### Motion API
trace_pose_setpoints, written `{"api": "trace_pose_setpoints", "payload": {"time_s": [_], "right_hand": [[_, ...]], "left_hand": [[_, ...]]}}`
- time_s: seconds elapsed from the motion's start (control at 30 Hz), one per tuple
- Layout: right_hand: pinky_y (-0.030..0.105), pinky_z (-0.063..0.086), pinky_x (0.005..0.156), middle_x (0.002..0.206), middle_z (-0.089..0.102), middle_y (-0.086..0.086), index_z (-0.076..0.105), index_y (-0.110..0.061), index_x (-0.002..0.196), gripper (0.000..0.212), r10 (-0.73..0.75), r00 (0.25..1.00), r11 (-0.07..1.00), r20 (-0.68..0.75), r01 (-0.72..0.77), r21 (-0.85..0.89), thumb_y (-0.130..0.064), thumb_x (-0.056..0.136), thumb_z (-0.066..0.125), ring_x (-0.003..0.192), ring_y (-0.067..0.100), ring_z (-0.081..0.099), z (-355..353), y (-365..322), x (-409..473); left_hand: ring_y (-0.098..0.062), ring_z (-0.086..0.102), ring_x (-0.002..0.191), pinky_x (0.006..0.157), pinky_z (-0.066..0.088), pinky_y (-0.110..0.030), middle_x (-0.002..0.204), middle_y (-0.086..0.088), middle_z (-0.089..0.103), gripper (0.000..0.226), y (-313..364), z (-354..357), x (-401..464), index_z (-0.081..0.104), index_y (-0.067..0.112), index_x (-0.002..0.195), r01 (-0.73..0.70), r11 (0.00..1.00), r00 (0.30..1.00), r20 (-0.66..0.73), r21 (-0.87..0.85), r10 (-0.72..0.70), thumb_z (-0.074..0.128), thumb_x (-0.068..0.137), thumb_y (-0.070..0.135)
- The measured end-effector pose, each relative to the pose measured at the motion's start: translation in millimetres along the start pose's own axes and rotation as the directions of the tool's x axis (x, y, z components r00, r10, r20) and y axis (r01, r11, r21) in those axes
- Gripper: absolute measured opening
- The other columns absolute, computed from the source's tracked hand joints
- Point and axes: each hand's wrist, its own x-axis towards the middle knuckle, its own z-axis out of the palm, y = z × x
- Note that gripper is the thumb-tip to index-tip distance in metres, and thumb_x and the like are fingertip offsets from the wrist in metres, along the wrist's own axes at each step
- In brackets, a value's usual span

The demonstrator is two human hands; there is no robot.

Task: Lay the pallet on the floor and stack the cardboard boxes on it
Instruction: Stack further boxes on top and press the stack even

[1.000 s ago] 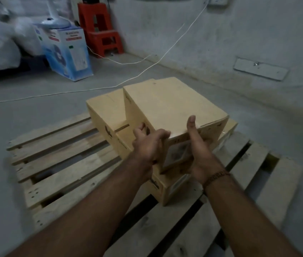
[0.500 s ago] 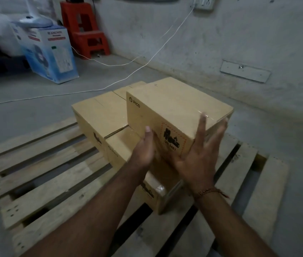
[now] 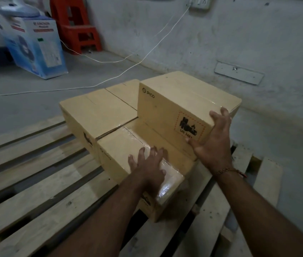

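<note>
**Top box against the right palm, on the stack**

A blue-and-white carton, a red stool and a white cable lie beyond the pallet on the floor. The upper cardboard box sits on the lower boxes. The right hand presses its near corner, fingers spread. The left hand lies flat on a lower box, fingers splayed.
</note>
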Motion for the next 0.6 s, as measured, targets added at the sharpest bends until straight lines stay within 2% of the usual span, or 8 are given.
{"api": "trace_pose_setpoints", "payload": {"time_s": [0.1,0.2,0.43,0.6], "right_hand": [[0.049,0.036,0.126,0.175,0.014,0.011,0.034,-0.016,0.151,0.107,0.016,1.0,1.0,0.006,-0.016,0.016,-0.027,0.068,0.1,0.162,0.033,0.019,-2.8,19.0,24.4],[0.037,0.025,0.126,0.174,0.015,0.013,0.036,-0.011,0.152,0.107,0.0,1.0,1.0,0.03,-0.001,0.014,-0.026,0.067,0.101,0.161,0.031,0.02,-5.2,31.2,39.2],[0.036,0.02,0.124,0.174,0.015,0.015,0.035,-0.01,0.153,0.108,-0.033,0.997,0.999,0.063,0.032,0.004,-0.022,0.068,0.1,0.161,0.032,0.021,-3.7,35.7,49.1],[0.044,0.033,0.123,0.172,0.021,0.018,0.036,-0.007,0.152,0.101,-0.069,0.995,0.997,0.075,0.07,-0.012,-0.024,0.073,0.098,0.158,0.039,0.026,-9.3,36.6,48.3]], "left_hand": [[-0.035,-0.023,0.159,0.121,-0.013,-0.068,0.175,0.001,-0.019,0.078,-2.4,-2.1,6.1,-0.005,0.034,0.167,-0.023,0.999,0.998,0.063,0.03,0.021,0.046,0.109,0.042],[-0.035,-0.025,0.158,0.121,-0.014,-0.068,0.174,0.0,-0.022,0.078,-3.5,-2.7,6.9,-0.006,0.034,0.167,-0.038,0.998,0.996,0.082,0.053,0.033,0.045,0.109,0.043],[-0.034,-0.027,0.158,0.121,-0.013,-0.07,0.174,0.002,-0.023,0.077,-9.6,1.1,13.4,-0.004,0.036,0.167,-0.052,0.997,0.996,0.078,0.054,0.048,0.045,0.108,0.046],[-0.034,-0.028,0.158,0.12,-0.014,-0.07,0.174,0.003,-0.023,0.077,-7.6,0.1,11.5,-0.004,0.036,0.167,-0.046,0.997,0.996,0.081,0.063,0.041,0.045,0.109,0.044]]}}
